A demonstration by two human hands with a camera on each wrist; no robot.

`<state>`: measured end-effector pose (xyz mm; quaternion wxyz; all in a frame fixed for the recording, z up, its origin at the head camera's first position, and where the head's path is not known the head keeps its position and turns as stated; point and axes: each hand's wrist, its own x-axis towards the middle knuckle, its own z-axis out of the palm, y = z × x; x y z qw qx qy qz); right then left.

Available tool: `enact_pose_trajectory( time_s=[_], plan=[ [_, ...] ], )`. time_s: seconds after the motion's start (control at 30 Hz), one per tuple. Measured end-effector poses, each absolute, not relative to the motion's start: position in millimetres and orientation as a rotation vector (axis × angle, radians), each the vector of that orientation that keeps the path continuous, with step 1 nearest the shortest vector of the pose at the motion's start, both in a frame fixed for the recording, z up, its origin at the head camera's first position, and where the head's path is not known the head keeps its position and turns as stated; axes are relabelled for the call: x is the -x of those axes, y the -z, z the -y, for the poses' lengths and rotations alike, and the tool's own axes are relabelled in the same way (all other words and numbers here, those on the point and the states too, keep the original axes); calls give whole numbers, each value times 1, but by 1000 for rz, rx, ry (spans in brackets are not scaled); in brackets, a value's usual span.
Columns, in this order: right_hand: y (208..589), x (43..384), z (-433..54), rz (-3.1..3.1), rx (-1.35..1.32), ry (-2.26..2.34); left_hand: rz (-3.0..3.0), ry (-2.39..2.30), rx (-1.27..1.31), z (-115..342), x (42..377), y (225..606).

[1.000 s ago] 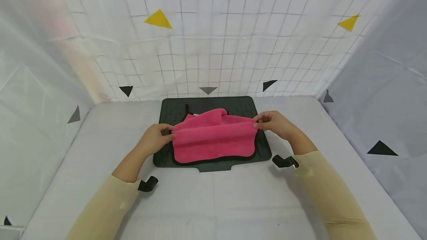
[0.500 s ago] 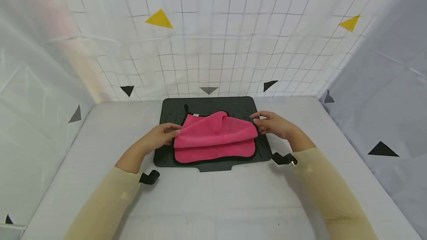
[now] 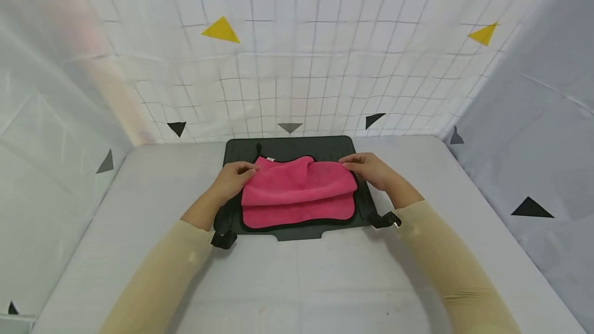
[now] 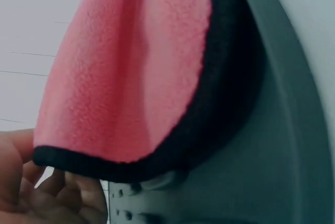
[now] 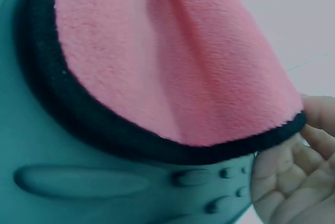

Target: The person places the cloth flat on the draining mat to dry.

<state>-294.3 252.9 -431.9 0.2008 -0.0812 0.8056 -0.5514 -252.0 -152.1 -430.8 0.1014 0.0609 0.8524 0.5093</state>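
Observation:
A pink plush towel with black edging lies loosely folded on a dark grey ribbed mat. A black loop and a small white tag show at its far left corner. My left hand pinches the towel's left side between thumb and fingers. On the opposite side, my right hand pinches the right edge near the far fold. Up close in the left wrist view, the black edging runs into the fingers of the left hand. The right wrist view has the right hand at the towel's lifted corner.
The mat rests on a white-covered table. A white gridded curtain hangs behind it, with plastic sheets at both sides. A black wrist mount sticks out at each sleeve cuff.
Both hands first held up a fold across the towel, then loosened and let it drop flatter. Since then they have moved inward and slightly farther away, pinching the towel's sides again.

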Motion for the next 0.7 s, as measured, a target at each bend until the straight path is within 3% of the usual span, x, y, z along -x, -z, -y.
enact_pose_trajectory(
  time_s=[0.4, 0.7],
  plan=[
    [411, 290, -258, -2401, 241, 1767, -2745, -1592, -184, 163, 244, 418],
    [426, 293, -263, -2305, 181, 1336, -2607, -1150, -254, 167, 247, 436]
  ],
)
